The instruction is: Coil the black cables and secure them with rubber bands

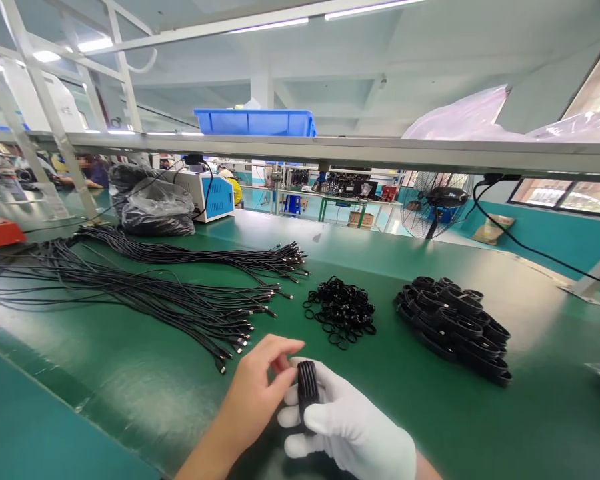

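Note:
My right hand (347,420), in a white glove, grips a coiled black cable (307,387) between thumb and fingers; its loops lie flat against each other. My bare left hand (260,377) is just left of the coil, thumb and index finger apart, the thumb tip close to the coil. Whether it touches cannot be made out. Beyond the hands lies a pile of small black rings (340,310). Bundles of straight black cables (180,300) with metal plugs stretch across the left side. To the right, several coiled cables (453,327) are heaped together.
All this lies on a green tabletop (145,393). Further back stand a black plastic bag (155,207) and a blue-and-white machine (213,197). A shelf (360,152) crosses above, bearing a blue bin (255,123). A red box (0,233) sits at far left, and a fan (435,203) behind the table.

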